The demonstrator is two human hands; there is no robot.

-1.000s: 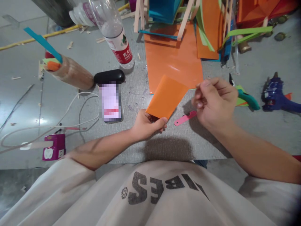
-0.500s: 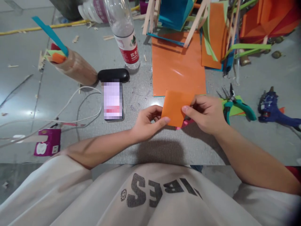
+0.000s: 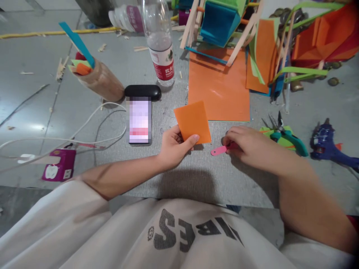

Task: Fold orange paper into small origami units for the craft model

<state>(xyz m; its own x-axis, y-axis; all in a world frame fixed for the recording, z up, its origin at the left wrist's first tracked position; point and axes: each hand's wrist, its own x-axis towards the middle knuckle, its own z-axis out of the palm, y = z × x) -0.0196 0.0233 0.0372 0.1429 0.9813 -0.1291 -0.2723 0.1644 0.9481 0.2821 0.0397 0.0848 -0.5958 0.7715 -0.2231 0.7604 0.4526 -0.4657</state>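
My left hand (image 3: 178,147) is closed on a folded piece of orange paper (image 3: 193,123), thumb on its front face and fingers behind. The paper is tilted and held above the table. To the right, my right hand (image 3: 246,147) has its fingers curled over a slim pink tool (image 3: 218,151) low at the tabletop. One rounded end with a small hole sticks out toward the left; the fingers hide the rest, so its kind does not show. Just beyond the hands lies a large stack of orange paper sheets (image 3: 218,89).
Teal-handled pliers (image 3: 294,140) and a blue glue gun (image 3: 325,144) lie to the right. A phone (image 3: 140,121), black case (image 3: 143,92), water bottle (image 3: 162,61) and holder with paper strips (image 3: 103,80) stand or lie left. Paper-and-stick models (image 3: 221,22) are at the back.
My right hand has let go of the orange paper and moved down to the pink tool. The left hand now holds the paper alone, turned and shifted slightly left.
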